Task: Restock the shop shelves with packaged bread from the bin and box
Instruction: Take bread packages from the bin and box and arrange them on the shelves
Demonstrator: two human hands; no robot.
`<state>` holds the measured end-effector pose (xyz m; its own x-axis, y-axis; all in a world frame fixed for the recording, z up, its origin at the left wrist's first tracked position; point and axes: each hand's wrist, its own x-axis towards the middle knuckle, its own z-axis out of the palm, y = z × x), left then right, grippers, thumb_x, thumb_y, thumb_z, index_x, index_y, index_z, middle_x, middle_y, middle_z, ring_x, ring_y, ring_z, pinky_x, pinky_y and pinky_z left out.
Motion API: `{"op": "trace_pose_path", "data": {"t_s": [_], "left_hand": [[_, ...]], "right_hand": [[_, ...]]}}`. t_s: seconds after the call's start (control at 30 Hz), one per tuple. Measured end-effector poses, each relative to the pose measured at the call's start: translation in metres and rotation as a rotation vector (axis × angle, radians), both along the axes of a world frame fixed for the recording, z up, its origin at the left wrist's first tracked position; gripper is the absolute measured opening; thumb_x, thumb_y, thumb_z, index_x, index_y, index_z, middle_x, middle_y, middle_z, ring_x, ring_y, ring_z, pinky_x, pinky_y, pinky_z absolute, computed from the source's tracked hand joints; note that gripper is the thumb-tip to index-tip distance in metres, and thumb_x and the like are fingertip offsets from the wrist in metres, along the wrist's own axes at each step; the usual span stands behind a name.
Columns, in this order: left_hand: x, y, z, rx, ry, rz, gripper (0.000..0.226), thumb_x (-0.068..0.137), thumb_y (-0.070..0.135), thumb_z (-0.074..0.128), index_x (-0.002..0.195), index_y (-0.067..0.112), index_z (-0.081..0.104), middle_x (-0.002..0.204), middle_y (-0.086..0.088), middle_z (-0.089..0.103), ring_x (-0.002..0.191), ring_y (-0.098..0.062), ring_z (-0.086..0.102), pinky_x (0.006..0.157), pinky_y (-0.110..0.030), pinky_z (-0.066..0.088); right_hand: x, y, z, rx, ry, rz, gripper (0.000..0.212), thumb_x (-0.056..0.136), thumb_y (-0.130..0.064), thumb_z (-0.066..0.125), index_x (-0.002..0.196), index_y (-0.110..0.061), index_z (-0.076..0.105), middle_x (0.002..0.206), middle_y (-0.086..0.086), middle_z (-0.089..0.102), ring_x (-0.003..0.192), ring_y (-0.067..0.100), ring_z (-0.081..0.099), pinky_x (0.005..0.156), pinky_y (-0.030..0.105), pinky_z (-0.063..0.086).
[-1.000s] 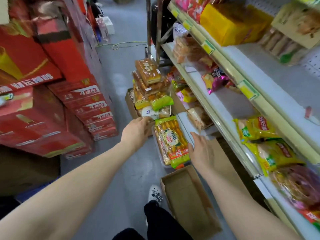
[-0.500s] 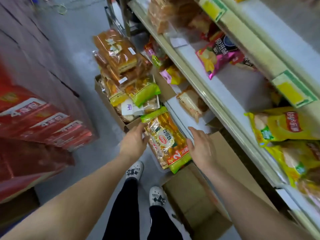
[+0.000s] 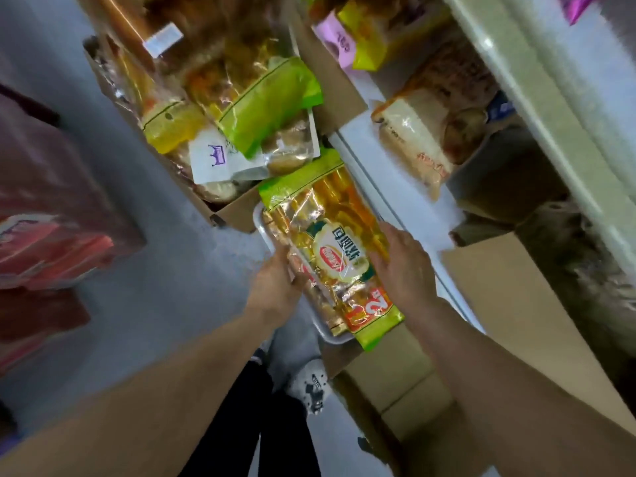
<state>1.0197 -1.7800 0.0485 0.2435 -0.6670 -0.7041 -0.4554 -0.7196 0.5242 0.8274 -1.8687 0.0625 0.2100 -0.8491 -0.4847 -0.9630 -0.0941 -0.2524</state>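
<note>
A long packet of bread sticks [image 3: 330, 242] with green ends and an orange label lies on top of a pale plastic bin [image 3: 262, 226] on the floor. My left hand [image 3: 275, 287] grips the packet's left edge, fingers curled between it and the bin rim. Laid flat on the packet's right side is my right hand [image 3: 402, 266], fingers spread. Behind the bin stands a cardboard box [image 3: 227, 215] heaped with several bread packets, a green-topped one [image 3: 265, 105] uppermost.
The low white shelf [image 3: 361, 160] on the right holds a wrapped toast loaf [image 3: 413, 132]. An upper shelf edge [image 3: 537, 108] overhangs it. An open cardboard box [image 3: 395, 380] lies by my feet [image 3: 309, 383]. Red cartons [image 3: 51, 242] are stacked on the left across the grey aisle floor.
I have leaned in closer to the bin. Both hands closed in from beside the packet onto it: the left now grips its edge, the right lies on top.
</note>
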Motion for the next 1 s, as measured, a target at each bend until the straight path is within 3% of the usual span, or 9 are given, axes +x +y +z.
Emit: {"op": "trace_pose_path", "data": {"t_s": [0.2,0.27,0.37,0.47,0.57,0.63,0.73,0.87,1.0], "left_hand": [[-0.017,-0.006,-0.077,0.15,0.175,0.175,0.057,0.094,0.037,0.06,0.141,0.017,0.036,0.119,0.006,0.055,0.11,-0.021,0.058,0.095,-0.044,0.051],[-0.021,-0.007,-0.098,0.163,0.243,0.241,0.054,0.09,0.038,0.065,0.136,0.02,0.044,0.124,0.001,0.062,0.111,-0.026,0.062,0.096,-0.047,0.051],[-0.026,-0.004,-0.127,0.166,0.339,0.297,0.051,0.084,0.044,0.07,0.124,0.017,0.054,0.115,-0.009,0.068,0.106,-0.031,0.065,0.095,-0.051,0.051],[-0.033,-0.009,-0.137,0.176,0.443,0.391,0.043,0.081,0.049,0.072,0.114,0.027,0.056,0.115,-0.005,0.069,0.107,-0.03,0.066,0.094,-0.051,0.052],[-0.036,-0.015,-0.137,0.217,0.501,0.563,0.05,0.083,0.041,0.072,0.124,0.024,0.051,0.122,-0.003,0.066,0.11,-0.027,0.065,0.095,-0.049,0.053],[-0.039,-0.017,-0.133,0.208,0.447,0.608,0.065,0.078,0.049,0.073,0.131,0.022,0.046,0.122,-0.004,0.066,0.108,-0.027,0.065,0.094,-0.051,0.052],[-0.038,-0.013,-0.12,0.143,0.358,0.533,0.055,0.087,0.044,0.064,0.13,0.018,0.044,0.113,0.0,0.067,0.093,-0.018,0.067,0.088,-0.042,0.055],[-0.031,-0.008,-0.105,0.082,0.28,0.354,0.056,0.091,0.042,0.061,0.139,0.022,0.039,0.106,0.004,0.068,0.095,-0.019,0.067,0.092,-0.048,0.053],[-0.034,-0.019,-0.089,-0.004,0.212,0.053,0.06,0.096,0.045,0.054,0.148,0.034,0.027,0.123,0.004,0.061,0.096,-0.018,0.066,0.086,-0.039,0.054]], "right_hand": [[-0.006,-0.021,-0.087,0.077,0.031,-0.12,0.071,0.095,-0.049,0.054,0.152,-0.018,0.027,0.147,0.016,0.041,0.132,0.036,0.041,0.105,0.046,0.035],[-0.008,-0.028,-0.108,0.112,0.033,-0.165,0.078,0.092,-0.057,0.055,0.153,-0.019,0.023,0.149,0.016,0.04,0.134,0.036,0.039,0.108,0.048,0.034],[-0.008,-0.036,-0.131,0.194,-0.03,-0.283,0.089,0.084,-0.069,0.057,0.151,-0.023,0.022,0.148,0.013,0.043,0.133,0.035,0.044,0.107,0.052,0.037],[-0.013,-0.04,-0.141,0.246,-0.087,-0.357,0.098,0.076,-0.078,0.058,0.151,-0.025,0.023,0.149,0.011,0.042,0.134,0.033,0.044,0.107,0.05,0.039],[-0.014,-0.036,-0.139,0.268,-0.089,-0.369,0.106,0.069,-0.087,0.052,0.15,-0.024,0.027,0.148,0.01,0.044,0.133,0.032,0.045,0.106,0.051,0.04],[-0.015,-0.03,-0.133,0.289,-0.09,-0.369,0.095,0.077,-0.081,0.052,0.148,-0.022,0.032,0.146,0.009,0.046,0.132,0.032,0.046,0.106,0.05,0.04],[-0.017,-0.011,-0.121,0.344,-0.143,-0.451,0.077,0.086,-0.071,0.052,0.145,-0.025,0.037,0.14,0.005,0.054,0.126,0.031,0.052,0.104,0.046,0.042],[-0.029,0.033,-0.109,0.381,-0.172,-0.498,0.067,0.085,-0.079,0.04,0.134,-0.034,0.046,0.119,-0.007,0.066,0.105,0.019,0.066,0.09,0.043,0.052],[-0.04,0.073,-0.092,0.422,-0.113,-0.605,0.046,0.099,-0.058,0.039,0.127,-0.023,0.049,0.105,-0.007,0.063,0.089,0.014,0.062,0.072,0.026,0.042]]}}
